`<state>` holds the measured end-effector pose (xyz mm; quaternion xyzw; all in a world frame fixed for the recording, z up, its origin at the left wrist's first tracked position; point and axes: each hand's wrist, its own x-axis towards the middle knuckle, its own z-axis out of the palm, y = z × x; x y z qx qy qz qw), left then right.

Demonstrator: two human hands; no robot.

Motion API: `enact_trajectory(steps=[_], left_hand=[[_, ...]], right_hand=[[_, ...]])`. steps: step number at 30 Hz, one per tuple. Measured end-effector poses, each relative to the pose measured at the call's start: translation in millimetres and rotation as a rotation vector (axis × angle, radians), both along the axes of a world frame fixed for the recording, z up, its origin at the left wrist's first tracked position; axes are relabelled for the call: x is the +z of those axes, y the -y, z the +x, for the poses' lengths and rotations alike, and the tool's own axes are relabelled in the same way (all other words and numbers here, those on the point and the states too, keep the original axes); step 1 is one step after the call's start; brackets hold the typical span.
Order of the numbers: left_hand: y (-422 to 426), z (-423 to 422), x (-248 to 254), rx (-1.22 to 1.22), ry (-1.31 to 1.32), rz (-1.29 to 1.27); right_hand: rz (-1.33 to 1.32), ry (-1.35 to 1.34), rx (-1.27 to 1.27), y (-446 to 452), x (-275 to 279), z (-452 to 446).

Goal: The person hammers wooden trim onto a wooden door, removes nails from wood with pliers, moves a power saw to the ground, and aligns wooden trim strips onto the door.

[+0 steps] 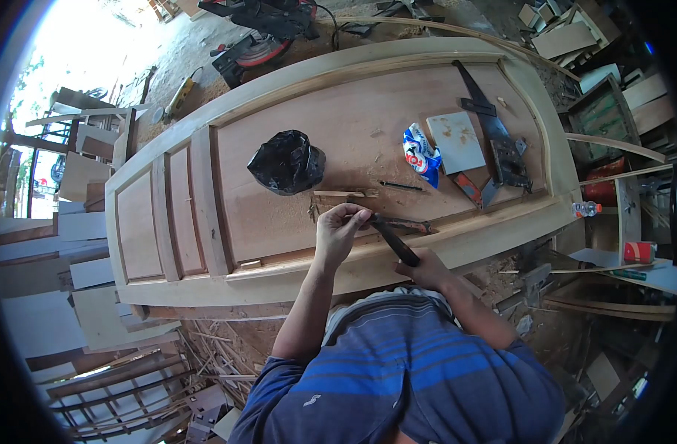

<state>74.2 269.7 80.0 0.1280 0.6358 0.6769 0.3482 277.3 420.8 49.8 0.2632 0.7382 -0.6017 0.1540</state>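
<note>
Daylight glaring through opening (65,44) at upper left, washing out view outside. Floor (194,33) grey, dusty, strewn with sawdust. Pale boards (42,325) stacked along left side; slatted frame (124,396) at lower left, thin offcuts (216,351) heaped beside it. More scrap wood (567,37) piled at upper right. Green panel (601,118) leaning at right; below, white shelf (664,277) bearing red can (639,252). Right edge darker.

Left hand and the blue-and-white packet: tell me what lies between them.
A thin dark stick, perhaps a pencil, lies on the wooden panel between left hand and packet, near some wood strips; the head view shows it.
</note>
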Motion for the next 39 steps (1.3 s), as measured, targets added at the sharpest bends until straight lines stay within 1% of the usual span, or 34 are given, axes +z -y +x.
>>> enact_trajectory(steps=[2,6,9,12,15,18,21,22,23,24,26,28,29,31,33,35,38,39], left_hand=[[-1,0,1,-0.023,-0.007,-0.009],[-6,-1,-1,-0.038,-0.001,-0.043],[-9,-1,-7,-0.038,0.003,-0.068],[-9,-3,-16,-0.057,0.015,-0.094],[-11,-3,-22,-0.054,0.05,-0.101],[-11,-6,-36,-0.033,0.096,-0.072],[9,-23,-54,0.088,-0.056,-0.201],[22,-32,-56,0.108,-0.202,-0.369],[36,-40,-66,0.16,-0.462,-0.605],[50,-51,-79,0.154,-0.57,-0.696],[58,-57,-82,0.151,-0.766,-0.844],[51,-59,-68,0.16,-0.949,-0.951],[43,-59,-66,0.109,-0.941,-0.918],[10,-55,-65,0.006,-0.925,-0.849],[-36,-59,-64,-0.053,-1.007,-0.675],[-79,-71,-77,-0.087,-1.064,-0.632],[-127,-88,-106,-0.028,-1.192,-0.638],[-136,-89,-109,-0.058,-1.185,-0.673]], right_hand=[[-0.021,0.034,-0.002,4,-6,0],[-0.067,0.111,-0.041,10,1,-5],[0.003,0.147,-0.006,10,-13,-4],[-0.008,0.143,-0.058,15,-29,2],[0.052,0.122,-0.116,22,-50,8],[-0.034,0.175,-0.194,26,-49,8],[0.038,0.082,-0.304,24,-35,3],[0.002,0.062,-0.303,20,-32,4],[-0.023,0.058,-0.32,16,-30,5],[-0.048,0.056,-0.34,13,-30,7],[-0.089,0.068,-0.362,6,-33,12],[-0.103,0.063,-0.401,2,-44,17],[-0.111,0.06,-0.422,1,-50,20],[-0.2,0.029,-0.527,-1,-40,16],[-0.26,0.01,-0.596,-1,-37,14],[-0.286,-0.001,-0.634,-3,-39,14],[-0.224,-0.087,-0.619,-5,-49,20],[-0.174,-0.078,-0.591,-7,-48,23]])
